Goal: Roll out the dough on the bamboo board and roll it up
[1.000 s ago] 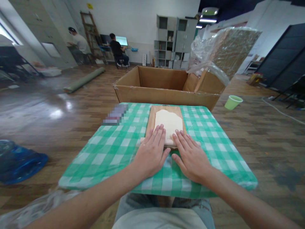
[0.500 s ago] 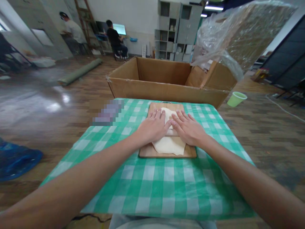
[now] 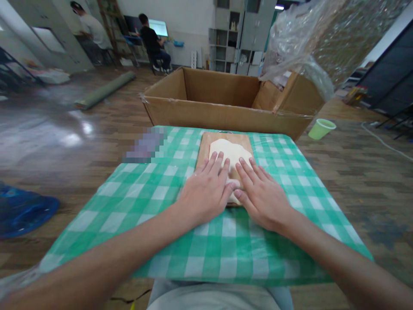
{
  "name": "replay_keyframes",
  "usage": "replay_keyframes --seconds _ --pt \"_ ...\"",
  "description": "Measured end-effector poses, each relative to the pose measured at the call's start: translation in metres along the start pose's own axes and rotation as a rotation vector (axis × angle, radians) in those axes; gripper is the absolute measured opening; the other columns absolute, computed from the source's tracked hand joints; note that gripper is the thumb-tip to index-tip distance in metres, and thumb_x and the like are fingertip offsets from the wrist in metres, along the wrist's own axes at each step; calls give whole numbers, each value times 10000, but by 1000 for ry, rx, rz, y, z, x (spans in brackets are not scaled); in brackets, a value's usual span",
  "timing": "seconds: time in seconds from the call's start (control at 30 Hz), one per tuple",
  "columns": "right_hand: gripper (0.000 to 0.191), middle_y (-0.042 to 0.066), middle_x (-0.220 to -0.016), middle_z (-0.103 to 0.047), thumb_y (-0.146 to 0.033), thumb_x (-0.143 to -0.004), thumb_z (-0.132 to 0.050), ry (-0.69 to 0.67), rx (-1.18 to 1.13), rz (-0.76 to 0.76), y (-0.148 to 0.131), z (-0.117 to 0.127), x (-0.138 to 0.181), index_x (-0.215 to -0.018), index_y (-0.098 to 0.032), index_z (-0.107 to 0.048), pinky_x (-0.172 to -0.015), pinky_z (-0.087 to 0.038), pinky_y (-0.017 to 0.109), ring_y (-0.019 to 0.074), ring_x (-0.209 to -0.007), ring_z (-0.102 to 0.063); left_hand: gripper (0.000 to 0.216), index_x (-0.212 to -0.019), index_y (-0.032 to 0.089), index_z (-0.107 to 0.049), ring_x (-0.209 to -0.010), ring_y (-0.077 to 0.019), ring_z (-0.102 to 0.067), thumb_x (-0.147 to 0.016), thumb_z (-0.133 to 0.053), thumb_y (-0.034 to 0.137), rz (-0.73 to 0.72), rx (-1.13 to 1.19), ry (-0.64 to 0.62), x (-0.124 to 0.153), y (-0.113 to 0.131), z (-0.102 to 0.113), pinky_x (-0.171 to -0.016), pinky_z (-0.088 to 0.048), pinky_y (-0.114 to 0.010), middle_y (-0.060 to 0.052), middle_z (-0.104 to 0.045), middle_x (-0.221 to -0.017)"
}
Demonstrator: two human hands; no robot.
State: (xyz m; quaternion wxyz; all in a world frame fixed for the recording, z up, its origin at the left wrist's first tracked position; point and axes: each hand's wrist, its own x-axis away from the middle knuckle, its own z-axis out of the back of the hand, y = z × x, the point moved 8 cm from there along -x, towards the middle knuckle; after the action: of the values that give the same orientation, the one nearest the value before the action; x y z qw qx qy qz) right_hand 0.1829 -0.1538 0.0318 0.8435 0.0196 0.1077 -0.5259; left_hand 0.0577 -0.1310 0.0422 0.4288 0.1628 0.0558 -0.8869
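A flat, pale sheet of dough (image 3: 227, 148) lies on a wooden board (image 3: 203, 150) in the middle of the table. My left hand (image 3: 206, 187) rests palm down over the near left part of the dough, fingers stretched forward. Opposite it, my right hand (image 3: 264, 191) lies flat over the near right part, its fingers also extended. Between the thumbs shows a short stretch of a pale bar, which looks like a rolling pin (image 3: 235, 182); the palms hide the rest. The thumbs almost meet at the near end of the board.
A green-and-white checked cloth (image 3: 180, 254) covers the table. Beyond it stands a large cardboard box (image 3: 222, 110), with plastic wrapping at its right. A light green bucket (image 3: 322, 129) sits on the floor to the right. Two people are seated far back.
Both hands have slid toward me along the dough, to the near end of the board, with the pale bar under them. More of the dough's far part is uncovered. The view has tilted slightly down.
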Motion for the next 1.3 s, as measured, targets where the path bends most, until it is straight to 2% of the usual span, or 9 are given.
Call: replay_keyframes --seconds 0.27,0.5,0.67,0.9,0.97,1.03,1.13,1.23,1.3 --pt "879 120 -1746 -76 -621 -1037 -375 58 54 14 -28 -2 45 -1695 -149 -35 -1289 -120 615 350 -1609 -11 704 -1615 45 -325 -1623 -308 -92 -1030 -393 429 -71 -18 11 42 27 9 -1329 -123 -503 -159 -197 -1732" --pt "880 141 -1748 -54 -568 -1046 -425 70 87 61 -39 -3 66 -1689 -117 -28 -1282 -150 611 363 -1608 -9 688 -1625 38 -301 -1620 -311 -100 -1016 -407 341 -99 -46 19 62 35 11 -1323 -139 -499 -159 -204 -1729" --pt "867 128 -1743 -112 -543 -1050 -438 62 77 109 -43 0 78 -1689 -127 -27 -1276 -206 588 344 -1609 -74 697 -1635 50 -273 -1618 -305 -115 -985 -423 251 -120 -42 33 72 41 13 -1318 -147 -492 -154 -205 -1729" --pt "811 116 -1737 -170 -463 -1056 -449 51 79 129 -45 -2 89 -1690 -131 -68 -1272 -225 579 330 -1609 -101 712 -1637 103 -284 -1608 -293 -191 -978 -488 280 -80 117 37 87 41 18 -1306 -225 -483 -132 -262 -1717" --pt "785 112 -1734 -196 -446 -1057 -450 56 55 122 -39 -2 81 -1692 -153 -94 -1269 -232 585 325 -1607 -124 639 -1604 132 -360 -1591 -293 -253 -1002 -472 317 34 251 56 72 34 24 -1292 -262 -503 -124 -346 -1687" --pt "742 119 -1726 -236 -431 -1060 -446 62 24 102 -30 0 67 -1687 -162 -153 -1264 -241 591 325 -1602 -154 581 -1558 133 -427 -1563 -304 -322 -1024 -445 363 228 427 134 45 24 32 -1273 -296 -524 -147 -418 -1646" --pt "570 152 -1655 -399 -418 -1075 -426 52 -21 76 -12 2 38 -1585 -162 -419 -1250 -263 589 336 -1564 -276 509 -1490 150 -505 -1470 -277 -467 -1030 -430 354 425 690 342 -13 23 48 -1235 -365 -468 -156 -537 -1544" --pt "385 160 -1493 -581 -372 -1094 -393 35 -55 62 6 4 10 -1316 -195 -653 -1199 -347 580 329 -1461 -448 496 -1429 102 -563 -1407 -275 -526 -1009 -463 347 357 757 428 -83 30 65 -1197 -394 -414 -183 -583 -1480" --pt "333 170 -1495 -564 -335 -1093 -408 55 -70 63 15 8 -5 -1214 -197 -686 -1171 -391 572 332 -1454 -452 432 -1321 100 -654 -1295 -268 -609 -999 -454 307 301 694 410 -122 18 73 -1141 -433 -391 -178 -669 -1358"
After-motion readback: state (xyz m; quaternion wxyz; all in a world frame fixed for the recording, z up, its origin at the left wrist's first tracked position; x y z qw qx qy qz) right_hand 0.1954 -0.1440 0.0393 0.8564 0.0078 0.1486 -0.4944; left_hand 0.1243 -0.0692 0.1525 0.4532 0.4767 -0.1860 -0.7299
